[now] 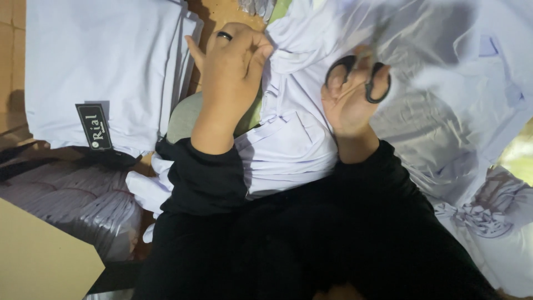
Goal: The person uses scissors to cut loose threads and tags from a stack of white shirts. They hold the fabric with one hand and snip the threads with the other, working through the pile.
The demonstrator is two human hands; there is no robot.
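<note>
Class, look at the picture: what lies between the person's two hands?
In the head view, folded white cloth fills the stretch between the left hand and the right hand holding black-handled scissors.

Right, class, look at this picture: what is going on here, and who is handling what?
A person in black sleeves sits over a white garment lying in their lap. The left hand, wearing a dark ring, pinches a fold of the cloth. The right hand holds black-handled scissors, fingers through the loops, blades blurred and pointing away. A stack of folded white cloth with a dark tag lies to the left, and more white garments are piled on the right.
</note>
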